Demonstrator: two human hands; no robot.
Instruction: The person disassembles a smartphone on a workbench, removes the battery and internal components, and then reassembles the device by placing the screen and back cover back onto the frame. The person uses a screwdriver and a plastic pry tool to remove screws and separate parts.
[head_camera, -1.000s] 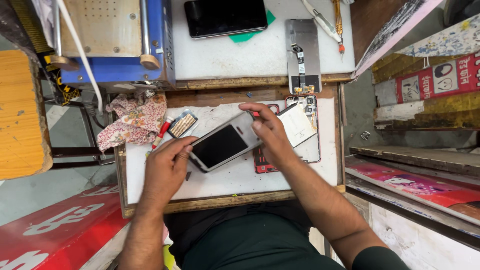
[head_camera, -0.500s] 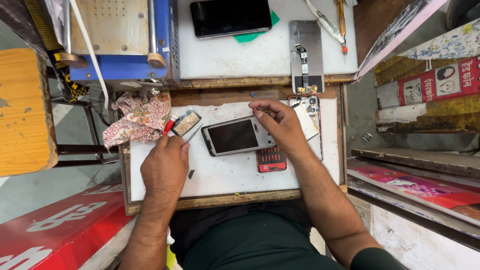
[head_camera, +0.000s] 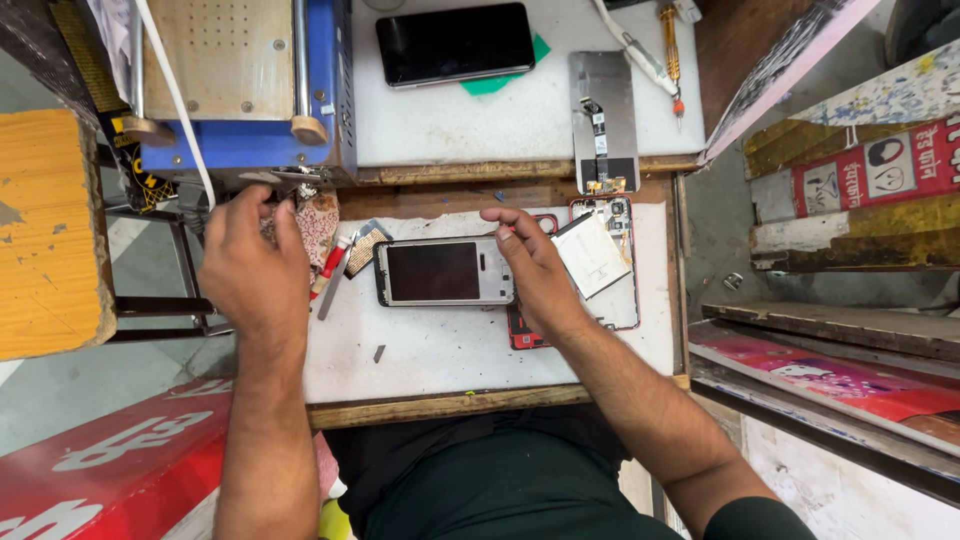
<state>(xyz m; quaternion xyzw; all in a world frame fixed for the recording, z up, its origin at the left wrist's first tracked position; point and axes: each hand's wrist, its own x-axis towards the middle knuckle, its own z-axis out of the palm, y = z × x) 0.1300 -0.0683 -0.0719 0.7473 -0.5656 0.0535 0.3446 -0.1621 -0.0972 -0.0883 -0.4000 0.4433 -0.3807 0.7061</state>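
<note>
A silver phone (head_camera: 440, 272) with a dark screen lies flat, face up, on the white work board (head_camera: 430, 350). My right hand (head_camera: 535, 265) covers its right end, with fingers across the edge and the thumb at the top corner. My left hand (head_camera: 250, 270) is off to the left of the board, its fingers curled into a patterned cloth (head_camera: 320, 225) that it mostly hides. Between the cloth and the phone lie a red-handled tool (head_camera: 330, 268) and a small dark mesh piece (head_camera: 364, 250).
An opened red-framed phone (head_camera: 610, 300) with a white sheet (head_camera: 592, 258) on it sits right of my right hand. Behind, a raised white surface holds a black phone (head_camera: 455, 45), a grey back panel (head_camera: 603, 110), a screwdriver (head_camera: 672, 40) and a blue machine (head_camera: 240, 100). A wooden stool (head_camera: 50, 230) stands left.
The phone went from being held in both hands above the board to lying flat on it. My left hand let go and moved left onto the cloth.
</note>
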